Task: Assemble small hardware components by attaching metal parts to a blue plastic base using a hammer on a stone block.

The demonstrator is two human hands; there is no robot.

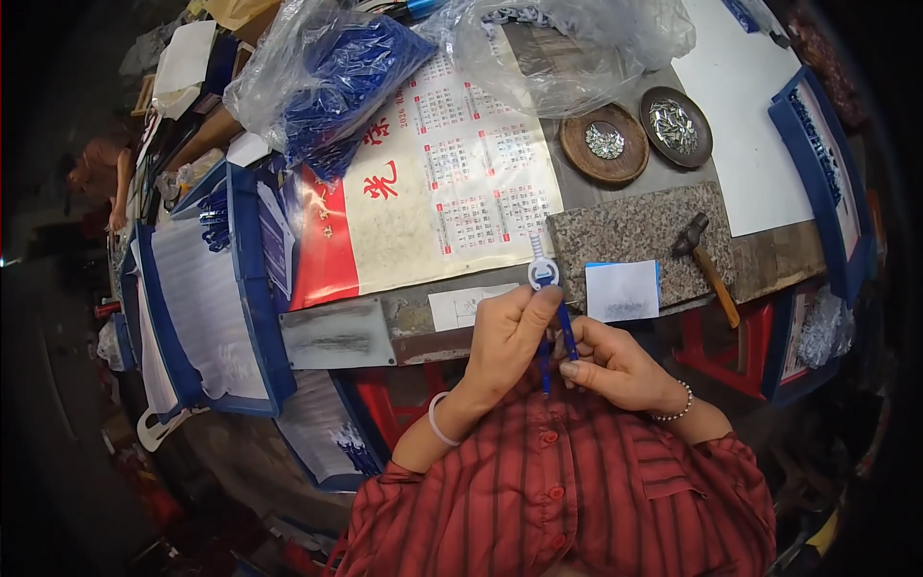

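Note:
Between my hands is a drawing compass with a ridged whitish stem, a round white hinge [543,273] and two blue legs [567,337] spread slightly apart and pointing down toward me. My left hand [510,337] pinches it just below the hinge, thumb against the blue part. My right hand [620,370] is closed round the lower part of the right leg, with the thumb near its tip. Fingers partly hide both legs. Just beyond my right hand, a small white pad with a blue edge [623,290] lies at the front of a speckled stone slab [586,231].
A hammer [707,264] rests on the slab. Behind it stand a wooden bowl [574,154] and a dark dish [707,144] of small metal parts. Bagged blue pieces [356,77] lie on a calendar sheet [404,250]. Blue trays [269,317] flank the table; a person [101,173] is far left.

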